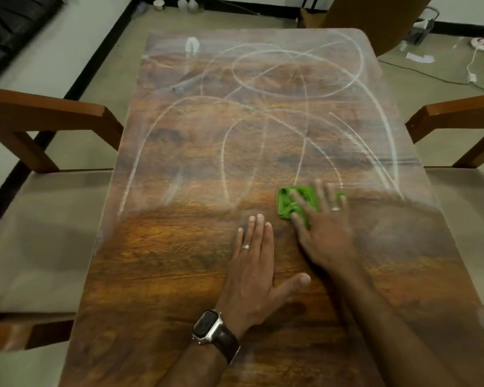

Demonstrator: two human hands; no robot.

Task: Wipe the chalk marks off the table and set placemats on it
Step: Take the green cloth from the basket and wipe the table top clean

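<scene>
From the head view, I see my right hand (323,227) pressing a green cloth (296,203) flat on the table (162,275). Its fingers (320,191) are straight and spread apart over the cloth, not curled round it. My left hand (253,263) rests flat on the wood just beside it, fingers together and the thumb out, holding nothing; I think it serves only to steady me.

The near part of the table looks free of chalk. The chalk marks (263,107) cover the middle and the far part in long loops, and the cloth sits at the edge between the two zones, on the right side. I see no placemats in this view.

To do this step well, I judge that I should keep the palm heavy on the cloth and go in overlapping strokes from side to side, moving away from me row by row. The cloth is small and bunched, so I should refold it when it loads with dust, otherwise it may only smear. The far corners probably need a lean forward.
</scene>
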